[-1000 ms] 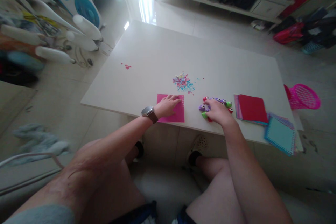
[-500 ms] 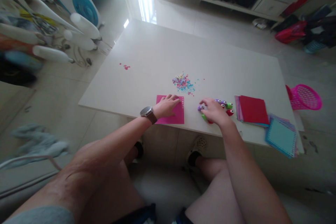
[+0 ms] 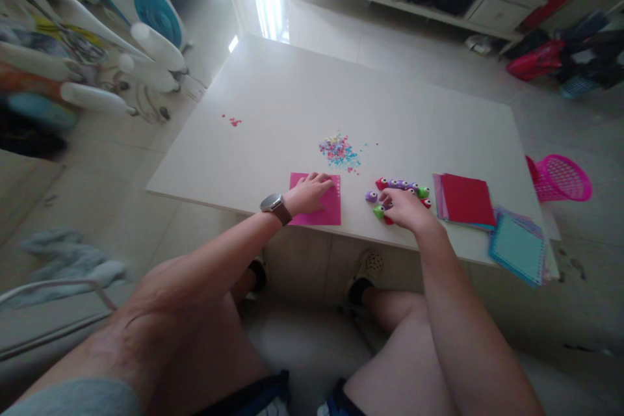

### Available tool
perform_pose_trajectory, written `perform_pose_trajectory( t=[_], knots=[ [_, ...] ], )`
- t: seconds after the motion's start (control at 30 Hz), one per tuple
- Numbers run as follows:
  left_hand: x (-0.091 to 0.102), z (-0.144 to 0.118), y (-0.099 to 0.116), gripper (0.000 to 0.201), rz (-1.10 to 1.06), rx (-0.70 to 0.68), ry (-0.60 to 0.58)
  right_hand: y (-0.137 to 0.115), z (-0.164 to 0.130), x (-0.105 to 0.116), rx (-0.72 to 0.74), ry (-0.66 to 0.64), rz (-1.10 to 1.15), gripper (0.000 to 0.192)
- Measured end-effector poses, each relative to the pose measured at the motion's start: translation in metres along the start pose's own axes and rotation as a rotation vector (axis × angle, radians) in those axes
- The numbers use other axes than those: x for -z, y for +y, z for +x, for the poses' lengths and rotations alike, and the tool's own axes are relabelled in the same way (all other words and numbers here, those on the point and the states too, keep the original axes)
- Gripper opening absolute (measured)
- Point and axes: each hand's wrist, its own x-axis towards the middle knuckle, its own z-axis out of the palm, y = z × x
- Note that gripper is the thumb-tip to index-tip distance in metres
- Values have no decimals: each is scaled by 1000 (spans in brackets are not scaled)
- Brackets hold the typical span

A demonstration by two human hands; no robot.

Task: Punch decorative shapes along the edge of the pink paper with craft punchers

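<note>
Pressing pink sheet (image 3: 316,208) flat — left hand (image 3: 307,195) spread | right hand (image 3: 404,208) curled on punches (image 3: 397,192) — grip unclear

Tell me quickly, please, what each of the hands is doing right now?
Left hand: open, flat on the square pink paper sheet.
Right hand: fingers curled over the small colourful plastic punches; grip cannot be told.

sheet (image 3: 325,209): magenta
punches (image 3: 397,190): purple, green, red
confetti (image 3: 338,151): pink, blue, yellow
desk (image 3: 292,97): white
basket (image 3: 560,179): pink mesh

Bright window glare, warped edges
</note>
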Motion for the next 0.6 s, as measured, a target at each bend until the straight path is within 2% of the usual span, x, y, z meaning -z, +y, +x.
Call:
perform_pose_trajectory(
  t=[0.17, 0.37, 0.6],
  knots=[
    [1, 3, -1, 66, -9, 1, 1, -7, 5, -4, 50, -45, 19, 37],
    [0, 4, 0, 64, -9, 4, 5, -24, -1, -7, 152, -77, 56, 33],
    [2, 0, 1, 63, -7, -4, 50, -36, -4, -12, 240, -29, 71, 34]
  ],
)
